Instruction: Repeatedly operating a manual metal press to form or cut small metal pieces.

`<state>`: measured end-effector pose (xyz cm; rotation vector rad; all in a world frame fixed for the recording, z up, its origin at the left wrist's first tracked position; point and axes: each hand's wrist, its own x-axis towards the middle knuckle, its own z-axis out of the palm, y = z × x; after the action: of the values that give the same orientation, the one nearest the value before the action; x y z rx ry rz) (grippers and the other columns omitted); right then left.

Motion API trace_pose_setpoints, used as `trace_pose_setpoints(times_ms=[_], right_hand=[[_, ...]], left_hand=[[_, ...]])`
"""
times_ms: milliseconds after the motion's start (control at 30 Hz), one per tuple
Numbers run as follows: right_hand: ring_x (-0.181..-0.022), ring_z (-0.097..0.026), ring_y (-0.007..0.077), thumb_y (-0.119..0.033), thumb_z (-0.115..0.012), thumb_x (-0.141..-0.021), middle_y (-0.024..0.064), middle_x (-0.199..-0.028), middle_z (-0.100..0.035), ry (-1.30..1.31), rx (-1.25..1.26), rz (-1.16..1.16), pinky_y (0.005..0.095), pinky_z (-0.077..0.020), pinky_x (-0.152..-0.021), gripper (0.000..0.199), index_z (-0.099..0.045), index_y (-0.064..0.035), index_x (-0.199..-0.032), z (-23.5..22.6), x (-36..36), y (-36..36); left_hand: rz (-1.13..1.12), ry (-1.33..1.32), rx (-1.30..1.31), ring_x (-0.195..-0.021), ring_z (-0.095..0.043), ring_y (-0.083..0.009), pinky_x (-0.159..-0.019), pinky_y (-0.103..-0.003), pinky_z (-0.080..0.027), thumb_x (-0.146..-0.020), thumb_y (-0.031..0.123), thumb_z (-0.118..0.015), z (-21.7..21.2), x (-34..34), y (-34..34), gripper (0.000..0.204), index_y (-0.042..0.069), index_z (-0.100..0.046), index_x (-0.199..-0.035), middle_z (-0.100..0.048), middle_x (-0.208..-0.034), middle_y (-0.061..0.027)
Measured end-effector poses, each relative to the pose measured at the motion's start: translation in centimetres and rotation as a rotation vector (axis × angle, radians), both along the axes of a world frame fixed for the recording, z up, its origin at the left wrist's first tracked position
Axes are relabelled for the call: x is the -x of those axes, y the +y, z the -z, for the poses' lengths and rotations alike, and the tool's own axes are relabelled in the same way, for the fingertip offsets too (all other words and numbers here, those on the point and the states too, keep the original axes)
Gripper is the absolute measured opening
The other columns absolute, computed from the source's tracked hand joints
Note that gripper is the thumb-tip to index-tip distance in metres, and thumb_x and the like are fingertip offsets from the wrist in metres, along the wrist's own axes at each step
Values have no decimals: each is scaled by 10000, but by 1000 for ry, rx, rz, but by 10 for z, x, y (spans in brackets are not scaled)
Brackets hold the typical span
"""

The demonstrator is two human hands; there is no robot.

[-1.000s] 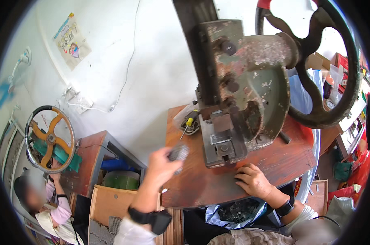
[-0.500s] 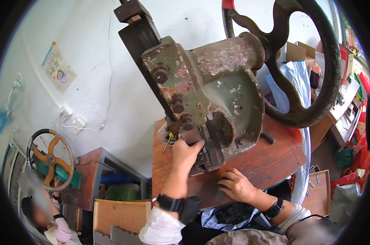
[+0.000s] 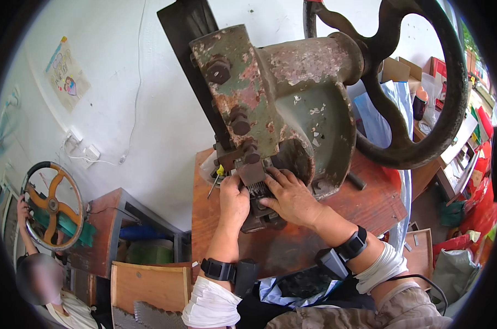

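Observation:
A heavy old press (image 3: 314,63) with worn green paint stands on the table before me. Under its ram, in the die area, sits a small dark metal piece with comb-like teeth (image 3: 258,189). My left hand (image 3: 235,204) is closed at the left side of this piece, thumb uppermost and most fingers hidden. My right hand (image 3: 295,198) reaches in from the right, with its thumb and bent fingers on the piece's right side. A thin tool with a yellow end (image 3: 220,171) lies just left of my left hand.
The press has a large black handwheel (image 3: 449,118) on the right. A short dark rod (image 3: 356,181) lies on the reddish wooden table (image 3: 369,203). At left, another person (image 3: 45,279) touches an orange-spoked wheel (image 3: 52,205). A wooden tray (image 3: 150,282) at lower left holds grey toothed metal sheets (image 3: 155,318).
My right hand has moved from the table's front up and left to the die area. My left hand has shifted slightly left. The other person's hand has risen to the orange-spoked wheel.

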<state>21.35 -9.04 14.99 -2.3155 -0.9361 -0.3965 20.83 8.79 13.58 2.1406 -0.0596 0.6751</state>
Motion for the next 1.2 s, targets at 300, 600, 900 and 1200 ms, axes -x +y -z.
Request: trace_pose_setpoints(times_ms=[300, 600, 900, 1200], right_hand=[[-1235, -419, 434, -279, -778, -686, 256, -1340, -440, 217, -314, -42, 451, -377, -1025, 741, -472, -27, -1312, -5, -16, 0], [-1269, -385, 390, -344, -790, -644, 235, -1343, -444, 131, -245, 103, 438, -376, -1030, 810, -475, 15, -1297, -8, -12, 16], [-1165, -502, 381, -247, -822, -602, 213, -1274, -511, 237, -353, 25, 418, -414, -987, 712, -557, 2, -1214, -8, -20, 6], [-1187, -474, 362, -228, -786, -642, 175, -1263, -525, 67, -327, 7, 420, -411, -989, 604, -598, -18, -1175, 2, -16, 10]], left_hand=[[-14, 38, 161, -1020, -559, -350, -916, -404, -429, -755, -29, -541, 4, -2, 1, 406, 52, -616, -1146, -611, -1021, -187], [100, -46, 177, -1017, -566, -358, -923, -396, -431, -768, -17, -563, 5, 1, 0, 359, 10, -612, -1123, -611, -1053, -189], [15, -74, -44, -1063, -530, -369, -920, -411, -431, -760, -19, -569, -2, 9, -7, 338, 7, -592, -1096, -584, -1110, -178], [20, -118, -109, -1047, -514, -373, -917, -431, -423, -737, -38, -547, 4, 5, -5, 373, 15, -580, -1104, -587, -1106, -145]])
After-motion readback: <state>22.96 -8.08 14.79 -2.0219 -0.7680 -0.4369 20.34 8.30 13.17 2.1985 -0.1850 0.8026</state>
